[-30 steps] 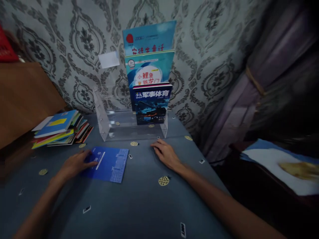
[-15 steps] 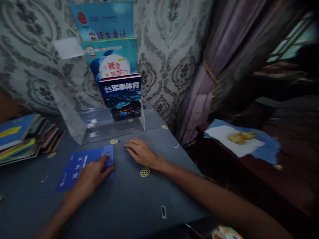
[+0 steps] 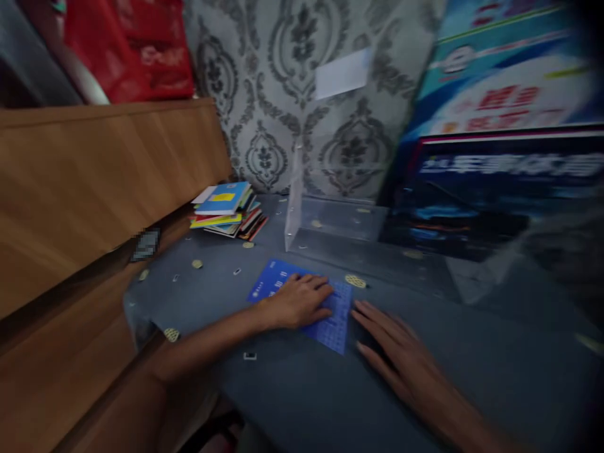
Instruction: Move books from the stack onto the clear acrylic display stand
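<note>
A blue printed sheet [image 3: 337, 314] with white characters lies flat on the table. My left hand [image 3: 302, 301] rests on top of it, fingers slightly bent and palm down, hiding its middle. Just right of the sheet's edge is my right hand [image 3: 401, 352], its fingers stretched with the thumb apart and nothing in it; it is a little blurred. Behind the sheet stands a clear plastic book rack [image 3: 295, 217]. At its right side it carries a dark book [image 3: 472, 207] with a teal book [image 3: 500, 82] behind it.
A pile of books [image 3: 224, 201] sits at the back left of the grey table [image 3: 292, 384]. Left of the table rises a wooden panel [image 3: 108, 176] with a red bag [image 3: 136, 50] above it. A white paper [image 3: 342, 74] is on the patterned wall [image 3: 302, 38].
My view has swung left, bringing the wooden panel and red bag into sight. My left hand now lies farther onto the sheet's middle. The right hand stays beside the sheet.
</note>
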The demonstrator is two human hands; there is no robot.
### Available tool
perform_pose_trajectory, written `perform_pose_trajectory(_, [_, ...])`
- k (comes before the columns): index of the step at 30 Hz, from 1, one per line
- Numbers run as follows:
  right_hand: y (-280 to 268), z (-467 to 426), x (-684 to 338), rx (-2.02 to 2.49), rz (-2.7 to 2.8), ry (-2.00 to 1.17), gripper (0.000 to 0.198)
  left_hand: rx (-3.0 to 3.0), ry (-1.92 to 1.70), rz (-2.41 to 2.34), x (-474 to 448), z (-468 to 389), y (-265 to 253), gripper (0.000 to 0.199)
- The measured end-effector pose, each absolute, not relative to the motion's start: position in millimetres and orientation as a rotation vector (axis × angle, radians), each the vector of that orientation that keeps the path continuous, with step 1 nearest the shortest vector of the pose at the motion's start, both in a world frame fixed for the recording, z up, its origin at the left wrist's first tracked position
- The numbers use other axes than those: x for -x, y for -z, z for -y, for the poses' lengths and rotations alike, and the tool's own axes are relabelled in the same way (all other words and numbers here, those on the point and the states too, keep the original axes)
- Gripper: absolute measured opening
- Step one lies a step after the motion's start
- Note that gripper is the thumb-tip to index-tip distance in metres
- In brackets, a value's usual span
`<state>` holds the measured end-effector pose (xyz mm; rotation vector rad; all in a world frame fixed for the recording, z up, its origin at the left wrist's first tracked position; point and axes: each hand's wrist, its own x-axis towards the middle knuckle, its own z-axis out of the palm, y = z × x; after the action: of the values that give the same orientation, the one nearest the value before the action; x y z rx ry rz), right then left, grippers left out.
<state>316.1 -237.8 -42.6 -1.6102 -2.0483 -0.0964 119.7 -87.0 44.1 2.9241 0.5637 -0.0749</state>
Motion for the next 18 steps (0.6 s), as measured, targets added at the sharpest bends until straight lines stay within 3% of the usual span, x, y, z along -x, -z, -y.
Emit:
perform_pose_trajectory(10, [44.8,197.7,-308.9,1.537,2.246,0.27,0.054,-2.985,-0.062,-1.035,-92.7,32.4,-34.7,0.04])
perform_pose_trajectory(18, [50.3,172.6,-299.4,1.498,2.292,0.427,0.057,-2.871,-0.165,-1.031,-91.8,13.6,-31.5,0.057])
